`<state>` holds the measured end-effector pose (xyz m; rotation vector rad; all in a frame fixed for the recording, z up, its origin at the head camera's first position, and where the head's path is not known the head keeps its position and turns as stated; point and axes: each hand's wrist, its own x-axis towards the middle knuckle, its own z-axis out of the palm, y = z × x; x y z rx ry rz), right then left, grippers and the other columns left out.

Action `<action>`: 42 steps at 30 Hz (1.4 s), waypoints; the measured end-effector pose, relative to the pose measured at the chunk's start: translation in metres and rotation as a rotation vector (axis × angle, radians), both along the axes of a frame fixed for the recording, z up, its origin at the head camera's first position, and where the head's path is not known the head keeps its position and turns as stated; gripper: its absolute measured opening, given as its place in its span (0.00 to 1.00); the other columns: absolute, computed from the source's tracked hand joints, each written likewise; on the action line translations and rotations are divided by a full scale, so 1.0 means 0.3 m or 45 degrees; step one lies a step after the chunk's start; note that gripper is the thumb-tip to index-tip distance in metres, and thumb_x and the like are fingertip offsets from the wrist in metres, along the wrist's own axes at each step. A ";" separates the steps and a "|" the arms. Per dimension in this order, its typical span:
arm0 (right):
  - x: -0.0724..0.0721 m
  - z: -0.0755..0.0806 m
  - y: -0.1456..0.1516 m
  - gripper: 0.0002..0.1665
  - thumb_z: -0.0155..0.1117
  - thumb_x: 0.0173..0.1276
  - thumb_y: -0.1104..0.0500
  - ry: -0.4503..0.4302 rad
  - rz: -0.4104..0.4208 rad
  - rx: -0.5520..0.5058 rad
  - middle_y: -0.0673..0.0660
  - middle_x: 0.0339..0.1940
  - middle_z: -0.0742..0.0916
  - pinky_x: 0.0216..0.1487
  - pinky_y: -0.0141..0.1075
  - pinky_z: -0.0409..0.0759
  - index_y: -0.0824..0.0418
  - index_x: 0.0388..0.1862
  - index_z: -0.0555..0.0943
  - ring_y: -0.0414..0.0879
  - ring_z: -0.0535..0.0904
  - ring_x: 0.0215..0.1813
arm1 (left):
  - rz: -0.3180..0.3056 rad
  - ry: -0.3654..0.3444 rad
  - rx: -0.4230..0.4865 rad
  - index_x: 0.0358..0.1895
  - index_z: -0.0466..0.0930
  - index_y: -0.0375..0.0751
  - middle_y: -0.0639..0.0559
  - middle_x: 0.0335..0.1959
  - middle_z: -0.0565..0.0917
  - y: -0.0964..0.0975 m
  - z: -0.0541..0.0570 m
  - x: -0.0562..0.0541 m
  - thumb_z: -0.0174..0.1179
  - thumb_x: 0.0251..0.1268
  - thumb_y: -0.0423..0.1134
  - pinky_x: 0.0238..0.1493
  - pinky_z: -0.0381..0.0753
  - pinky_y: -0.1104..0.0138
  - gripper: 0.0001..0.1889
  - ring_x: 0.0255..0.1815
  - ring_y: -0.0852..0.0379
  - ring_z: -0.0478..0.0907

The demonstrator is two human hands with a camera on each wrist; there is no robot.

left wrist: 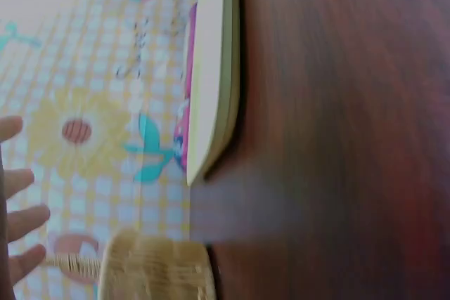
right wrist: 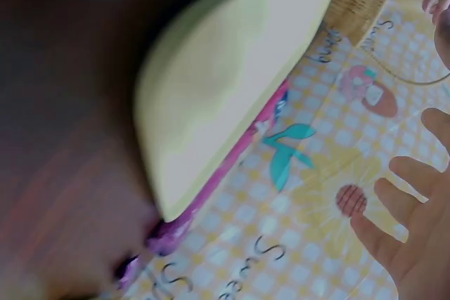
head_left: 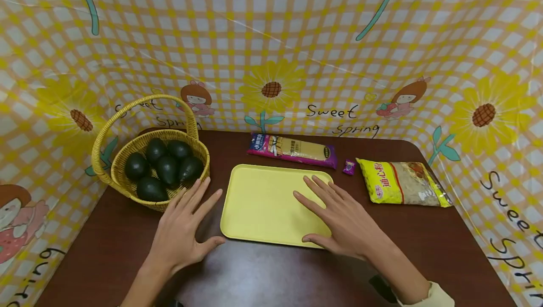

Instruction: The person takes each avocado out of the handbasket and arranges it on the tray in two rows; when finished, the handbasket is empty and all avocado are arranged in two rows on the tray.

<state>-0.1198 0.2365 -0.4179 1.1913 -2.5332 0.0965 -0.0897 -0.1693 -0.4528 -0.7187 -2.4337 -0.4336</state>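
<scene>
My left hand (head_left: 180, 231) hovers with spread fingers in front of a yellow wicker basket (head_left: 120, 189), between it and a pale yellow tray (head_left: 259, 208). Several dark green avocados (head_left: 167, 170) lie inside the basket. Over the tray's right side hangs my right hand (head_left: 345, 219), its fingers spread and holding nothing. In the left wrist view the fingertips (left wrist: 27, 221) are apart from the basket (left wrist: 158, 272) and the tray (left wrist: 211, 68). The right wrist view shows loosely spread fingers (right wrist: 404, 201) clear of the tray (right wrist: 211, 96).
Behind the tray lies a purple pack of noodles (head_left: 292, 149). A small purple wrapped sweet (head_left: 349, 167) sits beside it. At the right is a yellow bag of pasta (head_left: 403, 182). A checked cloth (head_left: 271, 38) stands around the brown table (head_left: 263, 274) at the back and sides.
</scene>
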 end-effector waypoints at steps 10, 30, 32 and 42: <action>-0.088 0.019 -0.171 0.49 0.52 0.77 0.22 -0.051 0.054 -0.069 0.61 0.83 0.72 0.66 0.61 0.79 0.45 0.87 0.65 0.57 0.75 0.77 | 0.176 0.227 0.324 0.73 0.82 0.47 0.43 0.76 0.78 -0.097 -0.025 0.030 0.49 0.74 0.78 0.56 0.79 0.42 0.43 0.68 0.36 0.81; -0.222 0.053 -0.520 0.44 0.64 0.76 0.30 -0.174 0.108 -0.069 0.60 0.76 0.80 0.58 0.55 0.84 0.43 0.85 0.69 0.59 0.83 0.67 | 0.679 -0.014 0.430 0.67 0.87 0.46 0.38 0.73 0.80 -0.235 -0.109 0.051 0.72 0.65 0.58 0.12 0.70 0.53 0.31 0.58 0.31 0.79; -0.241 0.056 -0.559 0.44 0.62 0.77 0.29 -0.193 0.112 -0.050 0.59 0.76 0.80 0.58 0.55 0.84 0.42 0.85 0.68 0.58 0.83 0.66 | 0.725 -0.051 0.437 0.66 0.87 0.46 0.38 0.73 0.80 -0.236 -0.111 0.053 0.73 0.64 0.58 0.13 0.72 0.50 0.31 0.59 0.31 0.79; -0.336 0.041 -0.705 0.42 0.59 0.78 0.28 -0.188 0.115 -0.003 0.56 0.72 0.83 0.52 0.47 0.85 0.44 0.83 0.72 0.53 0.82 0.66 | 0.830 -0.065 0.494 0.60 0.91 0.45 0.39 0.72 0.81 -0.227 -0.122 0.038 0.73 0.65 0.58 0.21 0.79 0.36 0.27 0.61 0.30 0.79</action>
